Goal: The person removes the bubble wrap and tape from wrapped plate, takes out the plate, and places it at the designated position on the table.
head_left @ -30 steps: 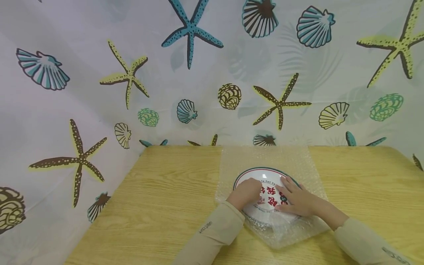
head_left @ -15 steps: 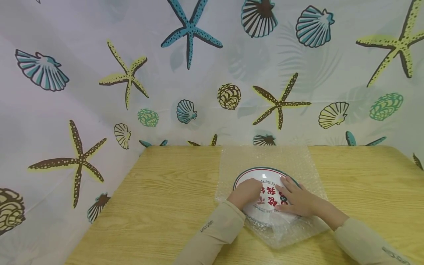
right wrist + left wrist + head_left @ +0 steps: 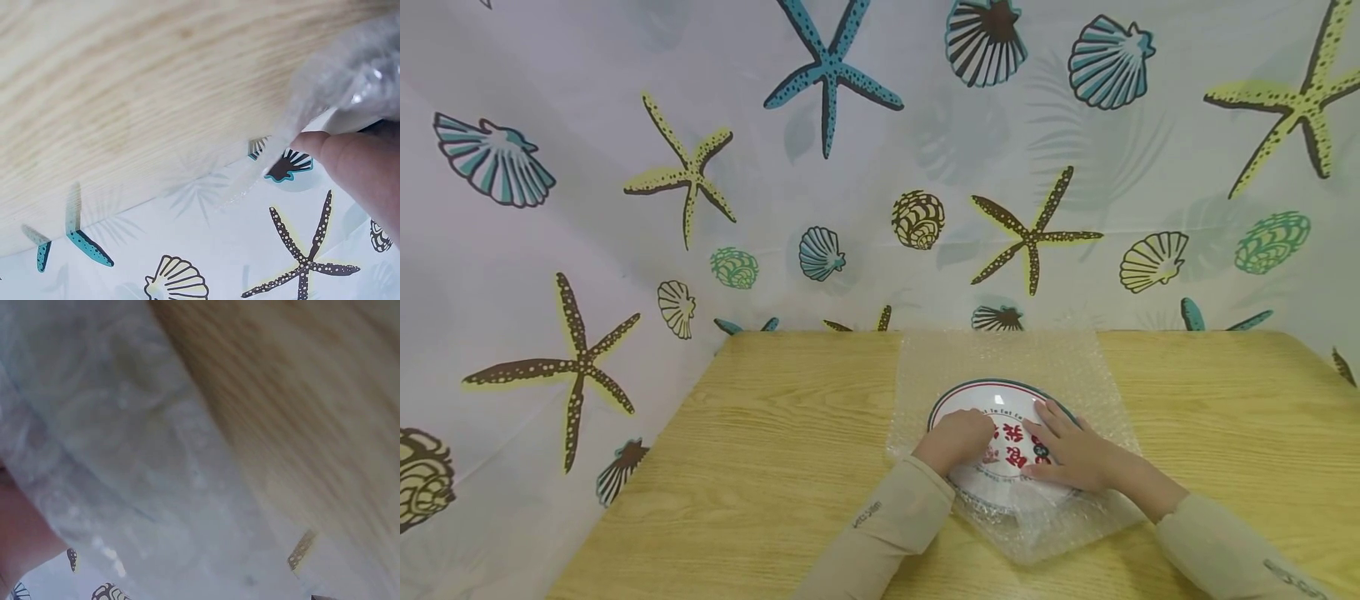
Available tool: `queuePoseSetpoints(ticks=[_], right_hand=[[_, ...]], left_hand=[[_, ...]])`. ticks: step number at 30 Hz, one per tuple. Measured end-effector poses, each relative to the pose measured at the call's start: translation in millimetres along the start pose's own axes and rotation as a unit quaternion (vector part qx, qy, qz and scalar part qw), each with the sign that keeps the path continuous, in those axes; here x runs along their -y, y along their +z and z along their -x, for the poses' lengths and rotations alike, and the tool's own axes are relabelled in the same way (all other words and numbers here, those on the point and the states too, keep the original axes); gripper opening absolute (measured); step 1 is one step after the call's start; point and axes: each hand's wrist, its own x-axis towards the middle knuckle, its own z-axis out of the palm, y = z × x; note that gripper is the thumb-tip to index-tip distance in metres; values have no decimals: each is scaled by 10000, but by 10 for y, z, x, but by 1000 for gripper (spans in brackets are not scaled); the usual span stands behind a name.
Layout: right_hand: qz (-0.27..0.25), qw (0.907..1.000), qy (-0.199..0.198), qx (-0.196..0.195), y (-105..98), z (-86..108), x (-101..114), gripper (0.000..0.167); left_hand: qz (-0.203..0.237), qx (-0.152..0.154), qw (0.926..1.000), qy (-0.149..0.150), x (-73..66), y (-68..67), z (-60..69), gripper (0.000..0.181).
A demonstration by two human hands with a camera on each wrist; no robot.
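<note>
A white plate (image 3: 1000, 398) with a green and red rim and red characters lies face up on a sheet of bubble wrap (image 3: 940, 354). Part of the wrap comes up over the plate's near edge. My left hand (image 3: 958, 437) rests on the plate's left side with its fingers bent under; their tips are hidden, and I cannot tell whether they grip anything. With fingers spread, my right hand (image 3: 1078, 454) presses on the plate's right side. In the left wrist view, blurred bubble wrap (image 3: 156, 456) fills much of the picture. Bubble wrap (image 3: 350, 75) stands up beside my right hand (image 3: 359, 165) in its wrist view.
The wood-grain table (image 3: 775, 433) extends to both sides of the wrap. Behind it and along its left side hangs a white cloth (image 3: 865, 275) printed with starfish and shells. The wrap's far end reaches the table's back edge.
My left hand's bent fingers have shifted very slightly on the plate. The right hand, plate and bubble wrap look the same as before.
</note>
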Motion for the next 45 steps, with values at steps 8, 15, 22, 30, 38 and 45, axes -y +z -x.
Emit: queuePoseSetpoints(ticks=[8, 15, 22, 30, 38, 45], right_hand=[[1, 10000, -2, 17, -4, 4, 0, 71], [34, 10000, 6, 50, -12, 6, 6, 72], [73, 10000, 0, 51, -37, -9, 6, 71], [63, 10000, 17, 72, -5, -11, 4, 71], [79, 9999, 33, 58, 10, -5, -5, 72], [32, 10000, 34, 53, 1, -7, 8, 71]], left_hand=[[-10, -207, 9997, 111, 28, 57, -37, 14], [-15, -256, 9994, 238, 76, 69, -11, 13], [178, -212, 9992, 297, 134, 33, 8, 14], [714, -556, 9951, 408, 162, 52, 31, 17], [973, -482, 9937, 276, 148, 42, 39, 20], [844, -553, 9944, 322, 154, 40, 53, 23]])
